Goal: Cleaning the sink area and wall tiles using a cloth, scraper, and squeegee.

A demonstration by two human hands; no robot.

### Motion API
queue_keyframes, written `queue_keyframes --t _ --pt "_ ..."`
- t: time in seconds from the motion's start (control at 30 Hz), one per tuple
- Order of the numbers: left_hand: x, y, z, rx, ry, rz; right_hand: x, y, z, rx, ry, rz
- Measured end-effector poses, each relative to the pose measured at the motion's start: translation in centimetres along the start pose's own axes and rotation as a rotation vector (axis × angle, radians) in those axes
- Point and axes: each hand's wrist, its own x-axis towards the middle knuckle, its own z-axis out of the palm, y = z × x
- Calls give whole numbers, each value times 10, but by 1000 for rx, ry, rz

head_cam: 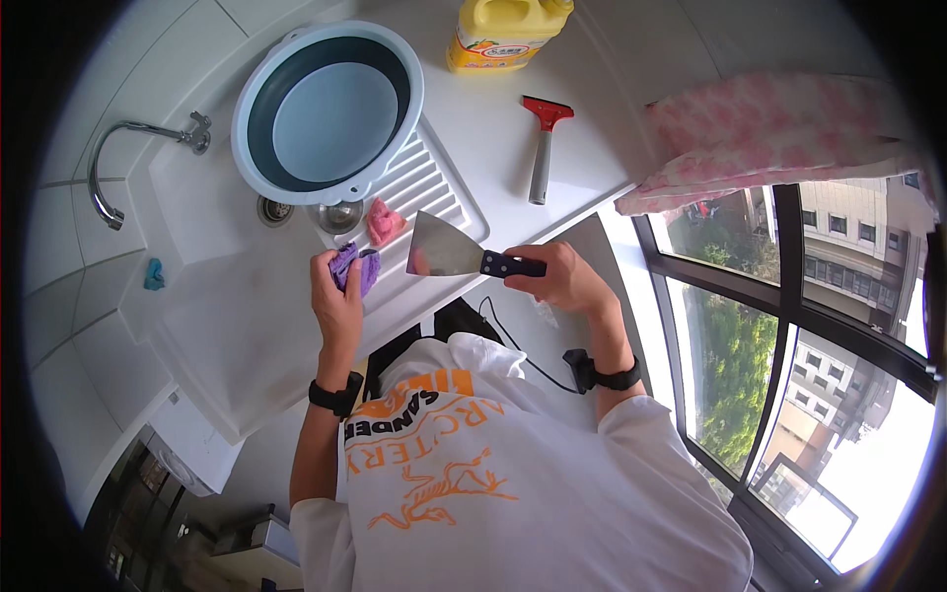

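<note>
My left hand (339,292) grips a bunched purple cloth (362,272) above the front part of the sink's ribbed washboard. In my right hand (560,280) is the dark riveted handle of a putty knife (446,250). Its wide metal blade points left, toward the purple cloth, with a gap between them. Just beyond the blade a crumpled pink cloth (385,222) lies on the washboard ridges (422,177). Beside the pink cloth stands a small clear bowl-like vessel (339,217), partly under the basin's rim.
A blue-grey collapsible basin (411,140) rests across the white sink (244,325) and washboard. On the counter are a red-headed scraper (544,144) with a grey handle and a yellow detergent jug (507,41). A chrome faucet (111,148) and blue cloth (154,274) are left; windows (780,288) are right.
</note>
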Motion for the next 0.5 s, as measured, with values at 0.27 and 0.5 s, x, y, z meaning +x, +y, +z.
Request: queue_keyframes --t 0.27,0.5 --pt "-2 9 37 -66 -94 47 25 59 27 266 290 20" --pt "-1 8 47 -54 -71 -9 53 66 60 325 321 6"
